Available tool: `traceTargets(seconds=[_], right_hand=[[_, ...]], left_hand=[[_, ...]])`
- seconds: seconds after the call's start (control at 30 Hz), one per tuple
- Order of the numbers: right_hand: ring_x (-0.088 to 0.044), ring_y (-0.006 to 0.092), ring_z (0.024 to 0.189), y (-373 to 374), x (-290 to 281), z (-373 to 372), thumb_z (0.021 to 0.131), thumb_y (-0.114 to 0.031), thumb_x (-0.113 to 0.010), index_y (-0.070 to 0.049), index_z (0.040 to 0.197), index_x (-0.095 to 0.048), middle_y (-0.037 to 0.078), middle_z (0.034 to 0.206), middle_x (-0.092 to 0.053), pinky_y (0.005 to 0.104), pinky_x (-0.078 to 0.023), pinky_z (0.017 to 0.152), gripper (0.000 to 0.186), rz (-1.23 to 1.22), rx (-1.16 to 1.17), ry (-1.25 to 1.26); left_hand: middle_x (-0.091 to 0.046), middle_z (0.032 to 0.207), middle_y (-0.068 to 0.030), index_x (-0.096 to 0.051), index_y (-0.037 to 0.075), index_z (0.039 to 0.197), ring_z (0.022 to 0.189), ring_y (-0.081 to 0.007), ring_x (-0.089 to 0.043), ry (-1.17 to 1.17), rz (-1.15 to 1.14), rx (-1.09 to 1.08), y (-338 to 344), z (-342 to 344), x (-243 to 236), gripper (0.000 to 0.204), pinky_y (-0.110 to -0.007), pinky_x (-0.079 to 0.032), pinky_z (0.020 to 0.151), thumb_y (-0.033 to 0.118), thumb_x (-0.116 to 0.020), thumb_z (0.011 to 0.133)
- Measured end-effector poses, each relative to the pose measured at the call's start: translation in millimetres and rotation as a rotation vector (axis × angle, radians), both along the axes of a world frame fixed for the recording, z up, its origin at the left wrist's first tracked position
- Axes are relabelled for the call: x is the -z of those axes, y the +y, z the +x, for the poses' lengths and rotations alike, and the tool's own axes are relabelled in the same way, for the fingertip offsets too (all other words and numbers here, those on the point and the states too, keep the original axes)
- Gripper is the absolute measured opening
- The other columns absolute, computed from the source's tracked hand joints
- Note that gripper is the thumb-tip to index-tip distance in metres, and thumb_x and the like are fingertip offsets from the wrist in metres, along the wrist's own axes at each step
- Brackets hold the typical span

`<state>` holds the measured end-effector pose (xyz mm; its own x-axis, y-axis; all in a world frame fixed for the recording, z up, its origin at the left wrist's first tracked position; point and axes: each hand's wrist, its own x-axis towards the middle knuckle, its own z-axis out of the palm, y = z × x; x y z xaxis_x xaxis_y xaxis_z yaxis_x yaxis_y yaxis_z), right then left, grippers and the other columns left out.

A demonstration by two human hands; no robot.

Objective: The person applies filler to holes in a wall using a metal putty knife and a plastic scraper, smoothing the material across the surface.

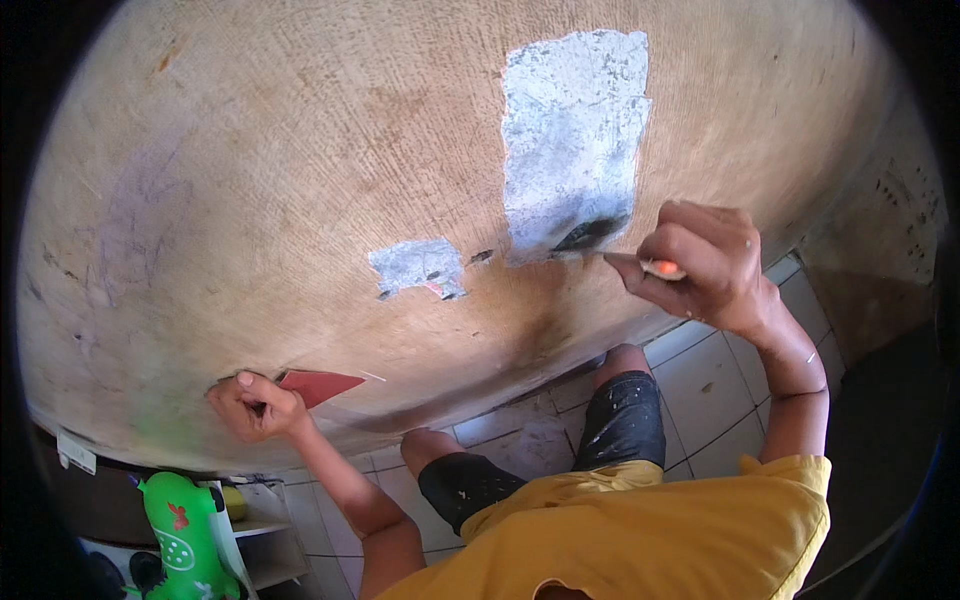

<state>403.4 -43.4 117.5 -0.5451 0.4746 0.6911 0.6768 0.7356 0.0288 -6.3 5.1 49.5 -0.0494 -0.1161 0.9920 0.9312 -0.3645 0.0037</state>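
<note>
My right hand (705, 260) is closed round a slim tool with an orange handle end (662, 268), seen nearly end-on; it looks like a scraper. Its tip is close to a dark, rough spot (588, 235) at the bottom of a tall whitish bare patch (575, 130) on the brown wall. Lower left, my left hand (258, 405) pinches a folded reddish-brown sheet (325, 387), which looks like sandpaper, against or very near the wall. Between the hands, a smaller grey-white patch (415, 268) with ragged edges shows on the wall.
The worn brown wall (300, 150) fills the upper view. Below it are white floor tiles (700, 380) and my legs. At lower left stand a green toy-like object (182, 535) and a white shelf (270, 545). A dark surface (885, 450) lies at right.
</note>
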Motion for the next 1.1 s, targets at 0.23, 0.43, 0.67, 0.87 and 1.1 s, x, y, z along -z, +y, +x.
traceTargets(seconds=[0.23, 0.43, 0.67, 0.87, 1.1], right_hand=[[-0.054, 0.0213, 0.055, 3.3, 1.8, -2.7, 0.063, -0.012, -0.072, -0.009, 0.079, -0.051, 0.004, 0.065, -0.045, 0.0331, -0.043, 0.045, 0.027, 0.009, -0.016, 0.022], [-0.053, 0.0211, 0.055, 3.9, 6.6, -4.8, 0.063, -0.012, -0.072, -0.01, 0.079, -0.052, 0.003, 0.065, -0.046, 0.0334, -0.042, 0.044, 0.026, 0.017, -0.023, 0.029], [-0.053, 0.0211, 0.055, 7.2, 2.4, -4.0, 0.062, -0.012, -0.072, -0.01, 0.08, -0.053, 0.003, 0.065, -0.047, 0.0337, -0.041, 0.043, 0.026, 0.043, -0.031, 0.035], [-0.056, 0.0211, 0.057, 11.6, -0.2, -9.2, 0.063, -0.011, -0.071, -0.009, 0.082, -0.054, 0.003, 0.067, -0.049, 0.0343, -0.042, 0.044, 0.025, 0.048, -0.08, 0.049], [-0.057, 0.0221, 0.059, 10.0, -5.7, -10.5, 0.066, -0.012, -0.069, -0.009, 0.086, -0.055, 0.004, 0.069, -0.051, 0.0346, -0.044, 0.045, 0.025, 0.038, -0.078, 0.013]], left_hand=[[-0.035, 0.058, -0.0055, -0.041, 0.002, 0.06, 0.052, -0.018, -0.034, -0.016, 0.008, 0.028, 1.0, 2.8, -0.7, 0.036, -0.032, -0.023, 0.048, 0.019, -0.054, 0.089], [-0.036, 0.058, -0.0055, -0.042, 0.002, 0.061, 0.051, -0.0183, -0.034, -0.025, 0.018, 0.042, 1.9, 5.3, 0.0, 0.035, -0.032, -0.022, 0.048, 0.018, -0.055, 0.089], [-0.036, 0.056, -0.0051, -0.042, 0.002, 0.06, 0.05, -0.0183, -0.034, 0.005, 0.037, 0.016, 1.9, 1.5, 0.0, 0.035, -0.032, -0.023, 0.048, 0.018, -0.055, 0.089], [-0.036, 0.057, -0.0053, -0.042, 0.003, 0.06, 0.05, -0.0183, -0.036, -0.011, 0.004, 0.023, 1.2, 3.3, 0.0, 0.035, -0.032, -0.024, 0.047, 0.019, -0.055, 0.089], [-0.034, 0.058, -0.005, -0.04, 0.004, 0.061, 0.051, -0.0188, -0.033, -0.001, -0.005, 0.023, 0.7, 3.5, 0.2, 0.034, -0.033, -0.023, 0.048, 0.017, -0.054, 0.089]])
